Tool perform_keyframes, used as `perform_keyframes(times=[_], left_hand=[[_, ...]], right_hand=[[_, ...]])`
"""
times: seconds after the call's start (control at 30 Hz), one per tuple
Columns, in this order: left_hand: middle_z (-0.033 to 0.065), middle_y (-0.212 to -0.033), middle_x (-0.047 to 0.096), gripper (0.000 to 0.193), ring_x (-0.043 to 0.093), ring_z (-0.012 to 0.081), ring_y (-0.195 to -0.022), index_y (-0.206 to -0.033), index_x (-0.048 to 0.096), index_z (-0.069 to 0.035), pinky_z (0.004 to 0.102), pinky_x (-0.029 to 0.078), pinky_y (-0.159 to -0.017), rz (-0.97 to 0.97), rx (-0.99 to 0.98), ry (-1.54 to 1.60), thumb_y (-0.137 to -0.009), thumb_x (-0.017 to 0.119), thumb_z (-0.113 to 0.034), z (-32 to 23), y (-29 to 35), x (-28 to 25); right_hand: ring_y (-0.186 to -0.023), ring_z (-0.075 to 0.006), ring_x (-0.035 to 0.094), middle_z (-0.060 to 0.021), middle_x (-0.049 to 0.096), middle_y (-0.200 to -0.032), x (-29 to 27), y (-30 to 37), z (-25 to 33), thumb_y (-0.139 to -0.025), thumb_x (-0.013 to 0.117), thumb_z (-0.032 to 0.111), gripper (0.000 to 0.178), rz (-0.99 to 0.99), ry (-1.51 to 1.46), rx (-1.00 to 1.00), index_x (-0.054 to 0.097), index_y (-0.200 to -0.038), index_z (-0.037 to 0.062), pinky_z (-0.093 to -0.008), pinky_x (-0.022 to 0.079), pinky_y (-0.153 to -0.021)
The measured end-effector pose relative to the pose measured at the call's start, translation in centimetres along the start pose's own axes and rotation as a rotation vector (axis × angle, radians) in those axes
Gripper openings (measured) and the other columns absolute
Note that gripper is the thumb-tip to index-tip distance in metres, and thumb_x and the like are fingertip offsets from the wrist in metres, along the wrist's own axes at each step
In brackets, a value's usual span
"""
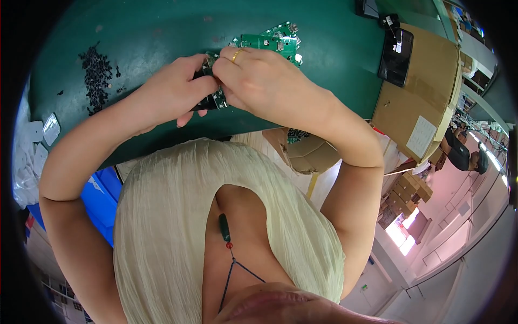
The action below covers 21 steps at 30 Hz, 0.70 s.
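Note:
Above the table's near edge, my left hand [175, 89] is closed around a small green circuit board [219, 99] set against a black plastic part [206, 102]. Its thumb lies over the top, and fingertips show underneath. My right hand [261, 75], with a ring on one finger, pinches the same board from the right. Its fingertips are bent down and partly hidden by the knuckles. Just beyond my right hand lie several green circuit boards [270, 42], overlapping one another. A heap of small black parts [96, 75] is spread on the left of the green table [156, 32].
A large cardboard box [418, 81] stands at the right, with a glossy black panel [396, 56] against it. Below the table edge is an open carton [310, 156] with boards inside. Clear plastic pieces [32, 156] and a blue bin [110, 186] sit at left. Another person [458, 151] is far right.

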<state>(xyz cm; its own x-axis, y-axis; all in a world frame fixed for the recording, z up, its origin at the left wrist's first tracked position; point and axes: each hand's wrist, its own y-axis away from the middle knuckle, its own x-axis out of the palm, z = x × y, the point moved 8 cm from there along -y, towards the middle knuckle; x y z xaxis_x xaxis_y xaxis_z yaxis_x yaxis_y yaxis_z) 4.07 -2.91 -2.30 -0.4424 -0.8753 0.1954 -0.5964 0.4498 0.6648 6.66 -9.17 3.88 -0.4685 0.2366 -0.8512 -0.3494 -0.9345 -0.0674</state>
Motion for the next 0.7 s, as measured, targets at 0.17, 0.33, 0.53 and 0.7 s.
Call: perform_keyframes(times=[0.17,0.33,0.53,0.7], left_hand=[[0.0017,-0.068,0.053,0.029,0.045,0.0051,-0.045,-0.107,0.047,-0.002,0.0189,0.031,-0.039,-0.07,0.156,0.089,-0.087,0.047,-0.023,-1.8,1.1,-1.3],[-0.0004,-0.073,0.053,0.036,0.047,0.004,-0.052,-0.112,0.046,-0.005,0.0175,0.031,-0.043,-0.036,0.258,0.109,-0.093,0.041,-0.036,-1.6,1.1,-0.8],[0.0018,-0.075,0.053,0.038,0.047,0.0065,-0.058,-0.114,0.046,-0.005,0.0182,0.032,-0.045,-0.004,0.281,0.46,-0.095,0.032,-0.035,-1.0,1.0,-0.6],[-0.0032,-0.082,0.053,0.029,0.047,0.003,-0.062,-0.116,0.049,-0.009,0.018,0.033,-0.046,-0.171,0.106,0.568,-0.09,0.044,-0.022,0.6,0.2,-0.2]], right_hand=[[-0.079,-0.0256,0.057,-0.0114,0.055,-0.098,-2.6,0.0,-2.4,-0.068,0.068,0.008,0.029,-0.091,-0.27,0.185,0.055,-0.093,0.0018,-0.0332,0.047,-0.068],[-0.107,-0.0289,0.048,-0.009,0.051,-0.121,-2.5,0.7,-1.7,-0.057,0.077,0.018,0.07,-0.198,-0.379,0.008,0.048,-0.12,0.0117,-0.0386,0.041,-0.088],[-0.103,-0.0283,0.049,-0.0067,0.056,-0.111,-4.3,1.0,-1.4,-0.056,0.077,0.021,0.071,-0.334,-0.409,0.067,0.048,-0.12,0.0084,-0.0381,0.039,-0.088],[-0.101,-0.0291,0.049,-0.006,0.055,-0.109,-3.8,1.1,1.1,-0.055,0.073,0.036,0.061,-0.453,-0.149,-0.044,0.053,-0.104,0.0066,-0.0414,0.038,-0.087]])
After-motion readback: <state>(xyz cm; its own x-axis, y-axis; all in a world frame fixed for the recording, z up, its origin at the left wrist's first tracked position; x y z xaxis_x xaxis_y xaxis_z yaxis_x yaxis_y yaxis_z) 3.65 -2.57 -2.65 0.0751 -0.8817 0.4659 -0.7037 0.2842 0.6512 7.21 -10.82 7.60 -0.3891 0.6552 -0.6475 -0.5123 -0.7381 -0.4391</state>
